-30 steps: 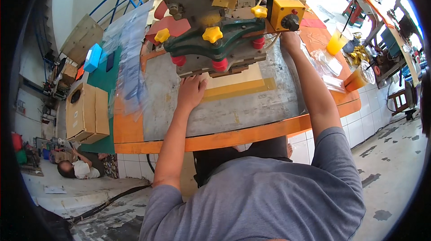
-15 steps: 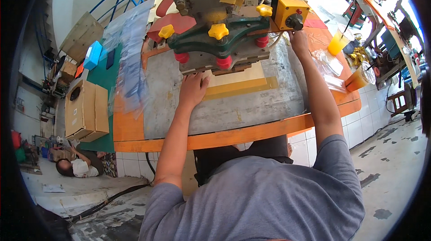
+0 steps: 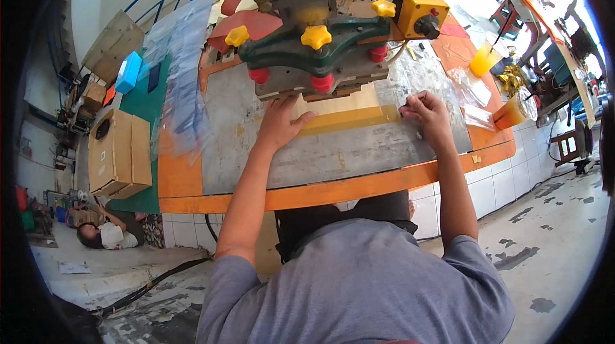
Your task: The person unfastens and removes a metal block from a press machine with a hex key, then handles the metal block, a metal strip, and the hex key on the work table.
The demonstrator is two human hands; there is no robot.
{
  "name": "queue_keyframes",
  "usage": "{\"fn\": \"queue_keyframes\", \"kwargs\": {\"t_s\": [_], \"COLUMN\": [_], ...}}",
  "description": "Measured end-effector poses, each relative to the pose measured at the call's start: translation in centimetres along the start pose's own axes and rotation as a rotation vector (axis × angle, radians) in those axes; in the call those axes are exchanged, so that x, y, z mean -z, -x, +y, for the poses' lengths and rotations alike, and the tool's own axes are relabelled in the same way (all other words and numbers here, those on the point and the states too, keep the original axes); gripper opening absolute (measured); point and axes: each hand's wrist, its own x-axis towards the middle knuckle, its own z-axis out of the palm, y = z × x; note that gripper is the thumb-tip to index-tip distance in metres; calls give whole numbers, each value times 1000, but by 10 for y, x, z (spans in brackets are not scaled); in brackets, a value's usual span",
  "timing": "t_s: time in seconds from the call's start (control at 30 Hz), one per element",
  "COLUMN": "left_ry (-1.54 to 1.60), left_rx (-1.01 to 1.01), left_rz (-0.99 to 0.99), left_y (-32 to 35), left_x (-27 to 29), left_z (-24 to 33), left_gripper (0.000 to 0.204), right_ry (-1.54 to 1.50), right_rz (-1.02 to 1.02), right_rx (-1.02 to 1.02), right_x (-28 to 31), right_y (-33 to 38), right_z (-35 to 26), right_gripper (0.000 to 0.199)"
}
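Where the pale sheet (image 3: 354, 100) lies partly beneath the press (image 3: 282, 54), the left hand (image 3: 280, 125), thumb spread wide, nothing seen gripped, could be crushed by any lowering. By the right hand (image 3: 430, 115), 1 small dark item (image 3: 403, 111) is apparently pinched; it could be dropped.
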Motion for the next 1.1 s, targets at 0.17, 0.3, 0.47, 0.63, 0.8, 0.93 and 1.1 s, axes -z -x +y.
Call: {"fn": "queue_keyframes", "kwargs": {"t_s": [0.17, 0.3, 0.47, 0.63, 0.8, 0.93, 1.1], "left_ry": [166, 304, 281, 331, 364, 324, 318], "left_rx": [102, 238, 231, 313, 332, 435, 364], "left_rz": [-99, -188, -184, -196, -176, -243, -145], "left_y": [-18, -32, -32, -33, -34, -34, -31], "left_x": [-5, -6, -10, -3, -1, -6, -11], "left_z": [1, 4, 2, 8, 10, 2, -4], "left_gripper": [74, 81, 83, 89, 91, 89, 85], "right_ry": [-4, -1, -69, -221, -211, -110, -133], "right_rz": [7, -59, -45, -111, -153, -121, -62], "right_rx": [-52, -48, -13, -30, 125, 169, 203], "right_x": [-19, -30, -50, -69, -90, -101, -110], "right_y": [23, 29, 32, 31, 28, 23, 13], "right_z": [-2, 6, 9, 14, 10, 10, 12], "right_gripper": [19, 20, 24, 20, 20, 24, 19]}}
